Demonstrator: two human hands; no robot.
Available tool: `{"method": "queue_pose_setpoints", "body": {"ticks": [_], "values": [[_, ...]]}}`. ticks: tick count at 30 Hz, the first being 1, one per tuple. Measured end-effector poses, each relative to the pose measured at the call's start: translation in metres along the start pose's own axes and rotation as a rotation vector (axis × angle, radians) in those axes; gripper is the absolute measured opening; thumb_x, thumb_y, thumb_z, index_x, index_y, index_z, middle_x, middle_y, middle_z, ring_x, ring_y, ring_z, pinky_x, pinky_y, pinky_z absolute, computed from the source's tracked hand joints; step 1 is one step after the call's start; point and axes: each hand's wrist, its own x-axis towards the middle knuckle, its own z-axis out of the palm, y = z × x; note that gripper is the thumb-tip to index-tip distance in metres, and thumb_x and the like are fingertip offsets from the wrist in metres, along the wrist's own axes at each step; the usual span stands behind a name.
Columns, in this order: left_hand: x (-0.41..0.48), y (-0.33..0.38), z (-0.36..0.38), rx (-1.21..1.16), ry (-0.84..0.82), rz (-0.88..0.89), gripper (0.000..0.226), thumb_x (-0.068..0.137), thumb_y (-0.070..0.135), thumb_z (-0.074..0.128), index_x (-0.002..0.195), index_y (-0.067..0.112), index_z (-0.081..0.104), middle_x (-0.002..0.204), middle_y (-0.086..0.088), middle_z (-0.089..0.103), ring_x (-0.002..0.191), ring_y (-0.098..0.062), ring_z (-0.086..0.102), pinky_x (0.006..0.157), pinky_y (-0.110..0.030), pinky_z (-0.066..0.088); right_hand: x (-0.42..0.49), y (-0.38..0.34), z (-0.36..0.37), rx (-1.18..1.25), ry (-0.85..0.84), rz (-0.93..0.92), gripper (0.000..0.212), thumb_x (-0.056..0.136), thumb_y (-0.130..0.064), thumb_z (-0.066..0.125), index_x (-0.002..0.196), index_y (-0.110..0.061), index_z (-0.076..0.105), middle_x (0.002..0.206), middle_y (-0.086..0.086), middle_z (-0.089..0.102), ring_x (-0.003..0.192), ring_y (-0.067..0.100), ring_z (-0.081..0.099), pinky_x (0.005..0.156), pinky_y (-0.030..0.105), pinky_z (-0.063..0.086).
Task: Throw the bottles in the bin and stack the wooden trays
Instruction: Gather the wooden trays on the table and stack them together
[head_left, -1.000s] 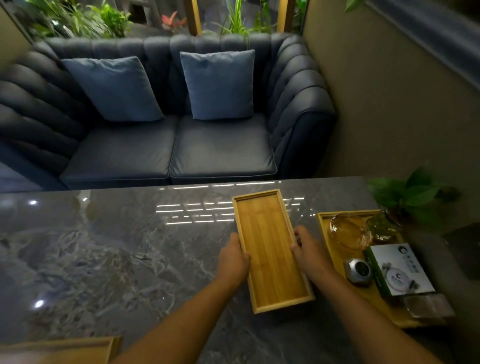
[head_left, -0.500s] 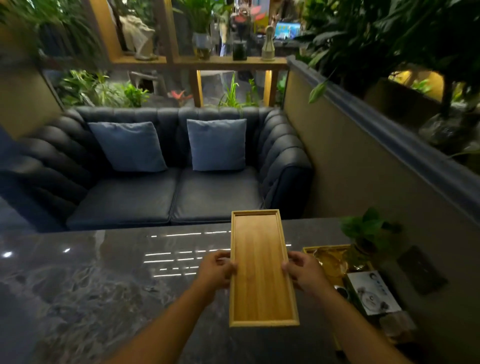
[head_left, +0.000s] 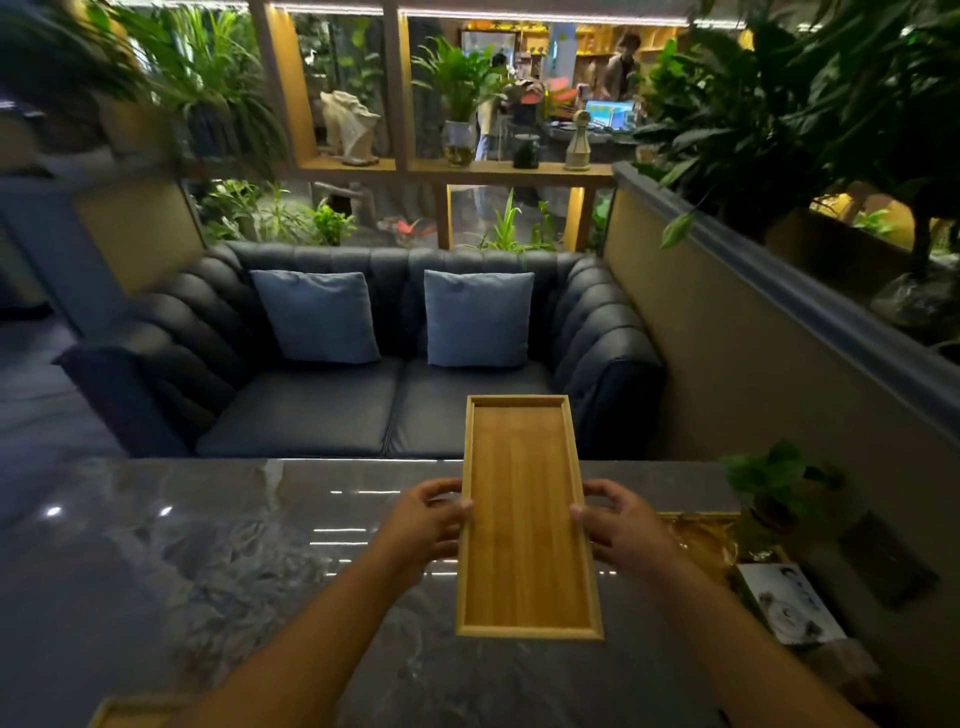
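Observation:
A long, empty wooden tray (head_left: 524, 519) is held level above the dark marble table (head_left: 208, 571), its long axis pointing away from me. My left hand (head_left: 428, 525) grips its left rim and my right hand (head_left: 621, 525) grips its right rim, both near the middle. The corner of a second wooden tray (head_left: 132, 713) shows at the bottom left edge of the view. A third wooden tray (head_left: 701, 530) lies at the right of the table, carrying small items. No bottles or bin are in view.
On the right tray sit a glass dish (head_left: 709, 545) and a white box (head_left: 789, 608); a small potted plant (head_left: 779, 478) stands behind them. A dark sofa (head_left: 363, 405) with two blue cushions faces the table's far edge. A low wall (head_left: 753, 364) runs along the right.
Both hands have lifted the tray off the table and raised it. My head has tilted up, so the shelf and plants behind the sofa have come into view.

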Motion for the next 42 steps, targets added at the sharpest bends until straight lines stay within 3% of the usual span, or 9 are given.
{"method": "queue_pose_setpoints", "body": {"ticks": [4,9,17,28,33,37,42], "values": [[-0.003,0.003,-0.045,0.007,0.001,0.001,0.028,0.089,0.016,0.065,0.117,0.018,0.06,0.106,-0.012,0.072,0.089,-0.027,0.074,0.074,-0.041,0.06,-0.003,-0.002,0.047,0.005,0.001,-0.024,0.022,0.089,-0.013,0.066,0.109,-0.022,0.062,0.096,0.01,0.076,0.082,0.026,0.076,0.061,0.032,0.06],[-0.009,0.007,-0.117,-0.005,-0.002,0.004,0.028,0.088,0.015,0.066,0.116,0.018,0.061,0.105,-0.013,0.072,0.087,-0.029,0.074,0.07,-0.039,0.06,0.001,0.003,0.119,0.023,0.0,-0.012,0.025,0.09,-0.012,0.065,0.114,-0.017,0.06,0.102,0.017,0.073,0.085,0.031,0.075,0.065,0.037,0.06],[-0.025,0.009,-0.244,-0.057,0.04,0.045,0.018,0.089,0.017,0.065,0.105,0.027,0.063,0.095,-0.006,0.075,0.083,-0.024,0.075,0.062,-0.032,0.059,0.006,0.012,0.255,0.043,0.028,0.035,0.022,0.09,-0.015,0.065,0.11,-0.023,0.063,0.098,0.01,0.076,0.084,0.027,0.076,0.064,0.036,0.06],[-0.059,0.011,-0.351,-0.118,0.018,0.024,0.023,0.088,0.011,0.065,0.11,0.018,0.063,0.091,-0.009,0.075,0.077,-0.026,0.074,0.061,-0.033,0.058,-0.018,0.012,0.364,0.05,0.014,0.033,0.021,0.091,-0.015,0.063,0.112,-0.019,0.062,0.101,0.011,0.073,0.081,0.024,0.076,0.061,0.034,0.059],[-0.066,0.012,-0.366,-0.177,0.055,0.033,0.021,0.089,0.011,0.063,0.11,0.015,0.063,0.09,-0.01,0.075,0.075,-0.026,0.074,0.059,-0.033,0.058,-0.032,0.012,0.376,0.276,-0.081,0.042,0.03,0.093,-0.017,0.059,0.12,-0.006,0.062,0.094,0.014,0.075,0.077,0.027,0.074,0.058,0.033,0.058],[-0.067,0.011,-0.365,-0.305,0.105,0.044,0.02,0.088,0.009,0.063,0.106,0.016,0.061,0.082,-0.007,0.077,0.074,-0.027,0.075,0.057,-0.034,0.059,-0.045,0.021,0.369,0.503,-0.121,0.088,0.049,0.084,-0.038,0.064,0.123,-0.008,0.061,0.109,0.017,0.071,0.086,0.027,0.071,0.069,0.037,0.06],[-0.065,0.004,-0.346,-0.496,0.239,0.078,0.02,0.09,0.005,0.059,0.108,0.012,0.064,0.083,-0.01,0.077,0.074,-0.028,0.074,0.059,-0.038,0.06,-0.059,0.042,0.372,0.784,-0.118,0.104,0.061,0.083,-0.052,0.055,0.124,-0.007,0.058,0.106,0.017,0.073,0.091,0.03,0.074,0.07,0.041,0.061]]}}
